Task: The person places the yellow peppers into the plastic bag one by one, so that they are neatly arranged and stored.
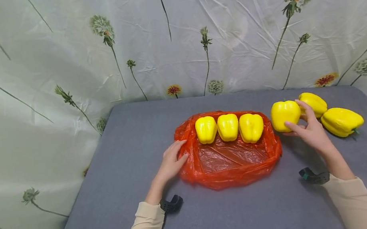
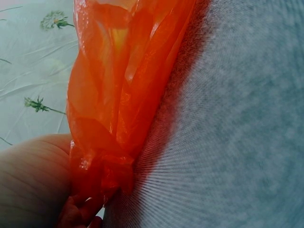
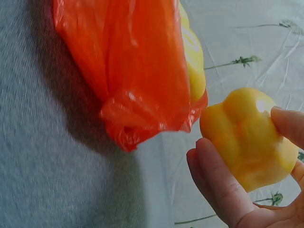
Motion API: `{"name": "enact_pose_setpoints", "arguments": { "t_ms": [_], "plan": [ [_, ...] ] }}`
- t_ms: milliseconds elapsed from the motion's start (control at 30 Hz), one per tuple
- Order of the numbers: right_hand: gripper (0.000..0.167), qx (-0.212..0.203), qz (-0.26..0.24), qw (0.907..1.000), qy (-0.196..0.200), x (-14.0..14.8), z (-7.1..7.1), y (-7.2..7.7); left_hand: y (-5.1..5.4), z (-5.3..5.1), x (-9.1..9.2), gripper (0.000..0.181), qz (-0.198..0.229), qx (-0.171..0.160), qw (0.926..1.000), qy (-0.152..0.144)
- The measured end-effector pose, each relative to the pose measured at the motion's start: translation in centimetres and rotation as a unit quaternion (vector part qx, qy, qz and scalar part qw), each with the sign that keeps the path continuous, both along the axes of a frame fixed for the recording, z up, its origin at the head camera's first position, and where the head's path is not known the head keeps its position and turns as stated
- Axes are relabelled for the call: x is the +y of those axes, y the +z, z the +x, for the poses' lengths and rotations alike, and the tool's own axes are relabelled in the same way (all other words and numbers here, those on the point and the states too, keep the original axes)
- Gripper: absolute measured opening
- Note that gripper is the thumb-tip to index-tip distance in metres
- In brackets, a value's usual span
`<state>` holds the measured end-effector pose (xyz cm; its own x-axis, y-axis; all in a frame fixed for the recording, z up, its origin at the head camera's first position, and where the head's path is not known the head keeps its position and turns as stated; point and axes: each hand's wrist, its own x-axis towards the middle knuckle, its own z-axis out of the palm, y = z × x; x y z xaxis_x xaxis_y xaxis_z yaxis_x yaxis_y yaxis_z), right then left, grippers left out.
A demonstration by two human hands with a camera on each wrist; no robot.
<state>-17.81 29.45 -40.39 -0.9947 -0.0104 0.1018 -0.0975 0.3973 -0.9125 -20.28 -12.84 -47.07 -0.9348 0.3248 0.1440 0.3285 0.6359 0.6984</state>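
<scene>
A red plastic bag point(image 1: 237, 176) lies with its mouth spread wide, and three yellow bell peppers point(image 1: 227, 127) stand in a row along its far side. My left hand point(image 1: 170, 163) touches the bag's left side, fingers extended; in the left wrist view the bag point(image 2: 123, 95) hides part of that hand. With thumb and fingers my right hand point(image 1: 312, 133) grips another yellow bell pepper point(image 1: 284, 113) beside the bag's right rim. The right wrist view shows this pepper point(image 3: 247, 137) between thumb and fingers, apart from the bag point(image 3: 142, 61).
Two more yellow bell peppers, one farther back point(image 1: 314, 104) and one nearer point(image 1: 342, 121), lie on the right of the grey table point(image 1: 237, 219). Behind it hangs a pale curtain point(image 1: 141, 36) with a dandelion print. Each wrist wears a black strap point(image 1: 172, 204).
</scene>
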Motion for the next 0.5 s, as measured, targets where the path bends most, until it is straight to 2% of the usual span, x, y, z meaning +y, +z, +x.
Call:
{"name": "enact_pose_setpoints", "arguments": {
  "t_ms": [333,500],
  "plan": [
    [0.075,0.008,-0.028,0.9996,0.0,-1.5,0.3,0.1,-0.1,0.0,0.0,0.051,-0.003,0.003,1.0,0.0],
    [0.074,0.008,-0.016,0.9997,0.019,-2.1,0.6,0.6,0.0,0.0,0.0,0.051,0.001,0.002,1.0,0.001]
  ]
}}
